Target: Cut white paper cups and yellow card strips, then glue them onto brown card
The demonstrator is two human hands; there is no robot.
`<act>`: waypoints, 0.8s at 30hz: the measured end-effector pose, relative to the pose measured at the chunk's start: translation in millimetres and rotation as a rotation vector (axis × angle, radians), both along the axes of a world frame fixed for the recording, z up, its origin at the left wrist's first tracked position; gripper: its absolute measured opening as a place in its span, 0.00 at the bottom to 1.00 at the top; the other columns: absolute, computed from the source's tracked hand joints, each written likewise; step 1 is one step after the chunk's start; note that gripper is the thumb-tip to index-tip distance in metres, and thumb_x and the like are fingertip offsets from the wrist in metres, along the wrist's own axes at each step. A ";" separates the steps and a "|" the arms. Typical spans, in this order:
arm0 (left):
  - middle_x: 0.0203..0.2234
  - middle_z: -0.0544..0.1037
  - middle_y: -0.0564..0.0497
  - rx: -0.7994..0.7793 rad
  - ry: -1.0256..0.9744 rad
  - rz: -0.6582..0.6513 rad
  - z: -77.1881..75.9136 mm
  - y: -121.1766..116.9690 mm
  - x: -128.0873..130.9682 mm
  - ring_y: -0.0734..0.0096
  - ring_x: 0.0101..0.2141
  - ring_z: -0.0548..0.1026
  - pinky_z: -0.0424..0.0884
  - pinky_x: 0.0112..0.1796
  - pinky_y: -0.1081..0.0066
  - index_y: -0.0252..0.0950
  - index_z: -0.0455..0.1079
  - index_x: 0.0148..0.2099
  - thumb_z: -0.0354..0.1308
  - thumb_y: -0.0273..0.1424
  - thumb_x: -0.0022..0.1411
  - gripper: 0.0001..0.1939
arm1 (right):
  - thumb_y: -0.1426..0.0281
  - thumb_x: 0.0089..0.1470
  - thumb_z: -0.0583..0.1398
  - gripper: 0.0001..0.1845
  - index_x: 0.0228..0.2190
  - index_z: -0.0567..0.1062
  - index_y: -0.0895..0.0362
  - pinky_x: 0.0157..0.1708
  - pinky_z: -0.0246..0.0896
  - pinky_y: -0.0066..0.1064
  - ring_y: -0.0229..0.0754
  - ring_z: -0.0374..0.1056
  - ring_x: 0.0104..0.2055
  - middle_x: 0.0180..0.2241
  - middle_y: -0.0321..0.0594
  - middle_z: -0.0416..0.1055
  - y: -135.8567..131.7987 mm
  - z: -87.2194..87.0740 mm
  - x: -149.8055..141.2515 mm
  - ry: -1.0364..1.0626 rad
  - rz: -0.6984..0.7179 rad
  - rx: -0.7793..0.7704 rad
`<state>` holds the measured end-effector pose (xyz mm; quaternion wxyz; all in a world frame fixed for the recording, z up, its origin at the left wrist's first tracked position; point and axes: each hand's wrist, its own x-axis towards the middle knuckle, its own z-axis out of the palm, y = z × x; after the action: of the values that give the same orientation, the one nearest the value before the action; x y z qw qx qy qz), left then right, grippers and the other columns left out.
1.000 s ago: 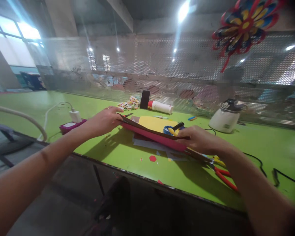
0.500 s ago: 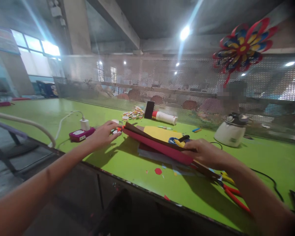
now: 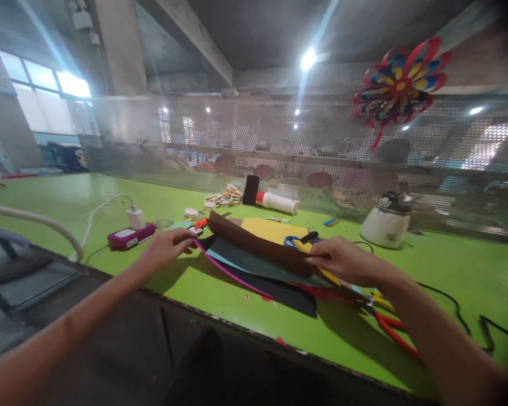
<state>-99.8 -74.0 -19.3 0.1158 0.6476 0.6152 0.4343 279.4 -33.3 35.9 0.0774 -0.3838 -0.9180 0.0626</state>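
Note:
My left hand (image 3: 167,248) is closed in a pinch on the left end of a magenta sheet of paper (image 3: 232,274), whose dark side curls down toward the table's front. My right hand (image 3: 342,260) pinches the right part of a brown sheet of paper (image 3: 254,241), raised at a slant. Between the two, a blue-grey sheet (image 3: 254,264) shows. Behind the brown sheet lies yellow paper (image 3: 266,226), with a blue ring-shaped thing (image 3: 290,242) near my right fingers. Red-handled scissors (image 3: 395,335) lie under my right forearm, blades partly covered.
On the green table (image 3: 122,301) sit a purple power strip (image 3: 131,235) with a white charger (image 3: 135,217), a pile of paper pieces (image 3: 226,195), a white tube (image 3: 277,203) and a white bottle (image 3: 385,225). Perforated mesh (image 3: 279,135) stands behind. A paper flower (image 3: 401,85) rises at right.
The magenta sheet has come away from the brown one and dropped toward me, baring the blue-grey sheet. My left hand has moved onto its end; my right hand keeps the brown sheet.

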 end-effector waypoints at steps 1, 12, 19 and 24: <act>0.25 0.82 0.52 -0.027 -0.011 -0.012 0.6 -1.5 0.1 0.63 0.27 0.81 0.75 0.30 0.69 0.38 0.76 0.34 0.57 0.40 0.51 0.13 | 0.65 0.59 0.52 0.19 0.18 0.64 0.57 0.25 0.48 0.29 0.36 0.53 0.23 0.20 0.35 0.60 -0.1 0.1 0.0 0.002 0.000 0.003; 0.29 0.82 0.47 -0.272 -0.453 -0.115 -15.1 -5.1 -11.8 0.60 0.31 0.81 0.77 0.38 0.63 0.35 0.76 0.37 0.66 0.39 0.45 0.17 | 0.67 0.59 0.53 0.18 0.18 0.65 0.58 0.25 0.45 0.30 0.35 0.51 0.23 0.19 0.34 0.59 -1.2 1.0 -3.0 -0.029 -0.004 0.007; 0.30 0.83 0.49 -0.269 -0.197 -0.114 -13.5 -6.3 -7.7 0.60 0.33 0.80 0.75 0.36 0.66 0.37 0.76 0.42 0.66 0.38 0.50 0.17 | 0.67 0.59 0.54 0.19 0.17 0.62 0.57 0.25 0.43 0.30 0.34 0.48 0.23 0.19 0.31 0.56 -3.2 0.2 -2.0 -0.039 -0.033 0.005; 0.29 0.83 0.50 -0.257 -0.014 -0.089 -13.1 -7.5 3.2 0.61 0.34 0.80 0.73 0.36 0.69 0.38 0.76 0.43 0.66 0.41 0.49 0.19 | 0.69 0.57 0.56 0.19 0.16 0.61 0.57 0.24 0.41 0.30 0.33 0.48 0.22 0.18 0.30 0.54 -2.7 -3.0 -2.3 -0.039 0.000 0.013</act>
<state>-96.6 -81.5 -32.4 0.2215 0.6511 0.6355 0.3509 277.1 -36.0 32.8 0.0619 -0.3846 -0.9197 0.0494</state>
